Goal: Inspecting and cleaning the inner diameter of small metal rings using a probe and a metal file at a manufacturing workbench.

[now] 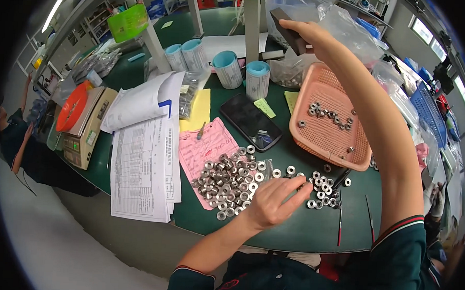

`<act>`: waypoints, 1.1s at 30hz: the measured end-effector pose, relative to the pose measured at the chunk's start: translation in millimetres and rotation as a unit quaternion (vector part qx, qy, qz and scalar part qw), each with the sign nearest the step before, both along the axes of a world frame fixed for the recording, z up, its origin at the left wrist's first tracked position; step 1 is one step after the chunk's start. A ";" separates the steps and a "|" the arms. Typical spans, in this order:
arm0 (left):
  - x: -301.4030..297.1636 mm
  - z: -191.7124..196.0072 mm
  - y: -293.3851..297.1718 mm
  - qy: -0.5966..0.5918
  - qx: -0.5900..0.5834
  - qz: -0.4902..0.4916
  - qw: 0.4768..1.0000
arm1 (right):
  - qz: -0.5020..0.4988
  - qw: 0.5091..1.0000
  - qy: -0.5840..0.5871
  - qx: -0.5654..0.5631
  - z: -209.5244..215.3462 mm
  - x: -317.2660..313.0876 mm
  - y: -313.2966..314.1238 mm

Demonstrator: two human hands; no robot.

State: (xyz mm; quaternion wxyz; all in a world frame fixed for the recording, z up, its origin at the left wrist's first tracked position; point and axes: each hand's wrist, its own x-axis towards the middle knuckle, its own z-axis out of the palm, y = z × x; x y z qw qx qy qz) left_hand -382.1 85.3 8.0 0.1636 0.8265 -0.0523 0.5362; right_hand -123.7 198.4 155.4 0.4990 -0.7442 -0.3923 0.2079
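Note:
My left hand (275,203) is closed in a pinch over the dark green table, its fingertips among small flanged metal rings (321,189). Whatever sits between those fingertips is too small to make out. Left of it, a heap of the same metal rings (226,178) covers part of a pink sheet (193,156). My right hand (312,37) is raised at the far side, gripping a dark rectangular block (291,34). Below that arm stands a peach plastic basket (328,82) with several rings inside.
Two red-handled tweezers (340,227) lie at the near right edge. A black phone (250,122) rests mid-table, with blue-lined cups (227,69) behind it. Printed papers (140,167) and a scale (93,131) bearing an orange dish (72,106) are at left. Another person (15,135) is at far left.

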 end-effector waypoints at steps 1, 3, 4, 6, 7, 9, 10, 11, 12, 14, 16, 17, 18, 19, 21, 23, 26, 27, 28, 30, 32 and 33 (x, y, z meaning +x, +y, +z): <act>-3.5 -1.4 3.4 0.011 -0.003 0.007 1.000 | 0.000 1.000 0.002 -0.003 -3.8 4.8 18.5; -8.0 -7.5 9.7 0.021 -0.017 0.012 1.000 | -0.005 0.999 0.027 -0.017 -12.0 8.2 54.6; -16.1 -5.7 11.0 0.028 -0.032 0.016 0.999 | 0.003 1.000 0.024 0.001 -11.9 -3.3 67.3; -28.4 0.4 11.3 0.030 -0.015 0.025 0.999 | -0.014 0.990 -0.136 -0.024 -35.7 17.4 111.0; -22.3 1.5 10.5 0.017 -0.012 0.014 1.000 | -0.049 0.967 -0.238 -0.076 -49.7 48.8 123.7; -20.4 -2.5 11.2 0.024 -0.037 0.003 0.999 | -0.090 0.918 -0.355 -0.154 -74.6 62.4 137.8; -22.3 -4.7 10.9 0.027 -0.034 0.014 0.999 | -0.108 0.898 -0.391 -0.168 -84.4 55.7 139.2; -21.3 -5.0 6.9 0.021 -0.034 0.021 0.999 | -0.098 0.870 -0.442 -0.193 -90.6 64.3 139.2; -20.6 -5.3 5.3 0.009 -0.043 0.024 0.999 | -0.116 0.855 -0.467 -0.192 -98.2 65.1 140.1; -24.9 -3.5 3.5 0.010 -0.048 0.031 0.998 | -0.115 0.854 -0.466 -0.202 -106.1 66.7 146.8; -26.3 -11.0 0.5 0.013 -0.043 0.041 0.998 | -0.101 0.847 -0.468 -0.230 -114.6 73.6 157.9; -25.3 -15.5 0.3 0.010 -0.040 0.040 0.998 | -0.090 0.847 -0.464 -0.242 -115.3 78.8 160.4; -24.5 -18.0 1.3 0.010 -0.038 0.039 0.998 | -0.076 0.847 -0.460 -0.256 -116.3 78.1 161.3; -32.2 -0.5 5.2 0.014 -0.028 0.045 0.998 | -0.040 0.856 -0.433 -0.278 -106.2 63.0 157.2; -30.2 -3.8 5.8 0.006 -0.030 0.055 0.998 | -0.030 0.860 -0.431 -0.272 -110.5 60.9 162.4; -28.5 -6.0 4.8 -0.004 -0.029 0.059 0.998 | -0.026 0.863 -0.429 -0.266 -108.5 62.0 163.8; -25.0 -7.8 0.5 0.006 -0.020 0.052 0.998 | -0.021 0.879 -0.464 -0.107 -97.7 90.5 155.9; -21.3 -15.6 0.3 0.003 -0.034 0.023 0.999 | -0.054 0.894 -0.444 -0.029 -92.0 92.2 147.9; -19.4 -19.4 0.2 0.001 -0.050 -0.006 0.999 | -0.082 0.903 -0.418 0.048 -86.2 88.4 139.2; -14.4 -23.9 -1.5 -0.003 -0.041 -0.016 0.999 | -0.048 0.972 -0.215 0.084 -61.0 77.2 111.4; -18.4 -18.1 -6.2 0.006 -0.044 -0.024 0.999 | -0.024 0.967 -0.247 0.066 -32.2 49.4 67.1; -20.2 -18.5 -5.6 -0.006 -0.042 -0.021 0.999 | -0.015 0.962 -0.267 0.052 -18.7 24.1 46.5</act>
